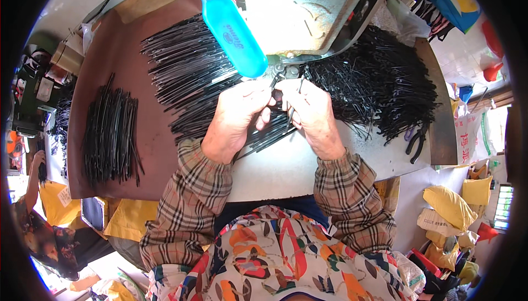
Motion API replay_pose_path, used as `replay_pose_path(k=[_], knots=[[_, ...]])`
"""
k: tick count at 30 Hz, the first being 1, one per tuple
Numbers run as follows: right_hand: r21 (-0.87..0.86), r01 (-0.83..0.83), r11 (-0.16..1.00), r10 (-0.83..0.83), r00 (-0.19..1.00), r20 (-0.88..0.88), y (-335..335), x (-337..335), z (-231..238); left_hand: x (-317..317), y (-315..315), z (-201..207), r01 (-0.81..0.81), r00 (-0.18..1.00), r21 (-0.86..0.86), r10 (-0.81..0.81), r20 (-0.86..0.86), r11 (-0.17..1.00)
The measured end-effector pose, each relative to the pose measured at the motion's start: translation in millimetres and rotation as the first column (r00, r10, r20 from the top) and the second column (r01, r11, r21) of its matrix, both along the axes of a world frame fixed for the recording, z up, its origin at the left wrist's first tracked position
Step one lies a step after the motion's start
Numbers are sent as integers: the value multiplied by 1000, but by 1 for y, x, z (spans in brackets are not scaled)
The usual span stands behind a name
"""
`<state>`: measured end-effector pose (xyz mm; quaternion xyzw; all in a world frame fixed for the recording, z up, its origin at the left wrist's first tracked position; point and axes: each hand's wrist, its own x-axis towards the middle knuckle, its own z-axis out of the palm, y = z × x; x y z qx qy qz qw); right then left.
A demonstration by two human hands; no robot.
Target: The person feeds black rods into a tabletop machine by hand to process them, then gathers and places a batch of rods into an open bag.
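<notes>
Both my hands meet at the middle, just below the lower end of a blue paddle-shaped object (231, 31). My left hand (234, 115) pinches a small dark piece between thumb and fingers; its exact kind is hidden. A thin black strip (290, 115) stands out from the closed fingers of my right hand (312, 115). Behind the fingertips sit small metal machine parts (281, 70). To the left lies a wide layer of thin black strips (181, 70), laid roughly parallel. On the right spreads a tangled heap of similar black strips (379, 81).
A brightly lit metal machine (308, 15) rises at the back. Another bundle of black strips (113, 136) rests far left on the brown tabletop (154, 163). Black-handled pliers (416, 144) lie at the right edge. Yellow bags (448, 207) pile up lower right; another person's arm (34, 177) shows far left.
</notes>
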<state>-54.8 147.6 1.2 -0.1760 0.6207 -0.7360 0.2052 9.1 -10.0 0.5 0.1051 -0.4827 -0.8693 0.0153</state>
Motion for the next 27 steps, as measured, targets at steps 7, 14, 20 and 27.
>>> replay_pose_path(k=[7,14,20,27], knots=[[62,-4,998,6,999,-44,-1,-6,-6,-1,3,3,-43,999,-179,41,-14,983],[-11,-61,998,61,998,22,-1,-19,-3,-12,4,4,-104,993,-330,79,-90,938],[-85,-85,993,84,996,-11,-5,-19,0,-19,9,11,-130,989,-512,148,-5,849],[-45,-80,996,81,996,25,-3,-23,5,-17,13,3,-454,890,-864,84,-447,215]])
